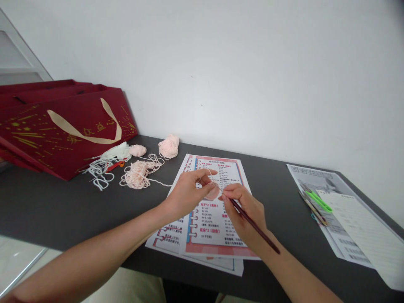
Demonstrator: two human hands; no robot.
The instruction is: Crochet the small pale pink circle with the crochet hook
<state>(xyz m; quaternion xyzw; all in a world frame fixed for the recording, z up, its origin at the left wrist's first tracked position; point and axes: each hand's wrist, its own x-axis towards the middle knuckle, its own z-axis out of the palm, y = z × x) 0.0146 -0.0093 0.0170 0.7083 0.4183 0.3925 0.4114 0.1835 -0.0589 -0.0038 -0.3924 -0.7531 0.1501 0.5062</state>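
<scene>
My right hand (248, 208) grips a crochet hook (257, 229) with a long dark red handle, its thin metal tip pointing at my left fingers. My left hand (186, 189) is closed in a pinch on pale pink yarn (211, 173), a strand looping over the raised index finger. Whatever small work sits at the fingertips is mostly hidden. Just below them shows a round pink shape (212, 193); whether it is crocheted or printed I cannot tell. A strand runs from my left hand to a loose pink yarn heap (136, 174). Printed pattern sheets (217, 247) lie under both hands.
Red gift bags (63, 130) stand at the left. Near them lie white yarn (104, 164), a small pink ball (138, 150) and a larger pink ball (168, 146). On the right, green-handled scissors (318, 200) rest on papers (362, 227). A white wall rises behind the dark table (126, 219).
</scene>
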